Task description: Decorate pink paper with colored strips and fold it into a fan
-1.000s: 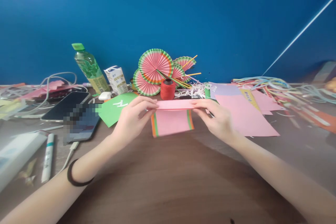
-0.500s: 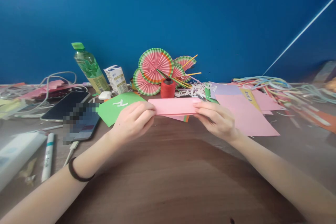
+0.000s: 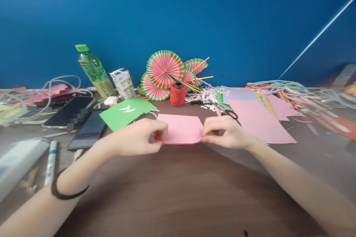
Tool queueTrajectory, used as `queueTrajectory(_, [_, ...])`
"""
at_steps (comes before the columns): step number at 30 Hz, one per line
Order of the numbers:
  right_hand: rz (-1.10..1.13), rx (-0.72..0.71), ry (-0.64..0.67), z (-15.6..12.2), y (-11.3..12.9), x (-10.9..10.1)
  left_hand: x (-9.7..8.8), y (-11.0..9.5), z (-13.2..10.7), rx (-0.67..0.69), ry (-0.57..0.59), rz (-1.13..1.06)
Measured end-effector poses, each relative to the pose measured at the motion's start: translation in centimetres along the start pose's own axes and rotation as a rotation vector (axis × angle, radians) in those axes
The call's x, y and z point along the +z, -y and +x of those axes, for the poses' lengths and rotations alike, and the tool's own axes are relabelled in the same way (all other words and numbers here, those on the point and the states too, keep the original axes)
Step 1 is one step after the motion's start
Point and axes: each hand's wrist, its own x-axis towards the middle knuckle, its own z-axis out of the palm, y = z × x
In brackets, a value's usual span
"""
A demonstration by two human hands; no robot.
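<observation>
A pink paper sheet point(image 3: 182, 129) lies in front of me on the brown table point(image 3: 178, 192), its near edge folded. My left hand point(image 3: 139, 137) pinches the paper's near left corner with closed fingers. My right hand point(image 3: 228, 133) pinches the near right corner the same way. Both hands rest low over the table. A black band sits on my left wrist.
Behind the paper stand a red thread spool point(image 3: 177, 94), pleated paper fans point(image 3: 164, 70), a green bottle point(image 3: 94, 71) and a small carton point(image 3: 123, 83). Two phones point(image 3: 78, 118), a green paper point(image 3: 128, 112) and a marker point(image 3: 50, 163) lie left. Pink sheets point(image 3: 258, 118), scissors point(image 3: 229, 113) and paper strips lie right.
The paper has been turned over and laid flat, so its striped ends no longer show. Both hands came nearer to me and lower, now pinching the near corners.
</observation>
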Motion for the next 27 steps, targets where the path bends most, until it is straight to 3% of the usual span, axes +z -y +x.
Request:
queueTrajectory(2, [0.089, 0.09, 0.205, 0.2, 0.3, 0.0, 0.1, -0.2, -0.1, -0.047, 0.164, -0.059])
queueTrajectory(4, [0.118, 0.145, 0.35, 0.3, 0.4, 0.2, 0.4, -0.5, -0.1, -0.03, 0.254, -0.081])
queueTrajectory(9, [0.121, 0.185, 0.487, 0.4, 0.9, 0.8, 1.4, -1.1, -0.3, 0.121, 0.218, 0.013])
queueTrajectory(14, [0.21, 0.24, 0.644, 0.2, 1.4, 1.0, 1.9, -2.1, -0.7, 0.056, 0.339, -0.041])
queueTrajectory(19, [0.226, 0.272, 0.636, 0.2, 1.3, 1.0, 2.0, -2.1, -0.5, -0.018, 0.362, -0.021])
queueTrajectory(27, [0.054, 0.448, 0.38, 0.2, -0.8, 0.9, 2.6, 1.1, 0.9, -0.109, 0.09, 0.004])
